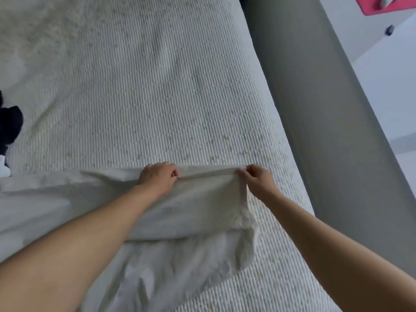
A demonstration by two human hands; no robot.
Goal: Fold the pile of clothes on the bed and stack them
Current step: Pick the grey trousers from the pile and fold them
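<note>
A white garment [198,212] lies spread over the near part of the bed [157,97], its far edge folded over toward me. My left hand [157,175] grips that folded edge with curled fingers. My right hand [258,180] pinches the same edge at its right corner, about a forearm's width from the left hand. The lower part of the garment lies crumpled between my arms.
The bed's ribbed white cover stretches away beyond the garment. Dark clothing [10,129] lies at the left edge. A grey bed frame [315,109] runs along the right side, with pale floor [387,91] and a pink mat [382,5] beyond.
</note>
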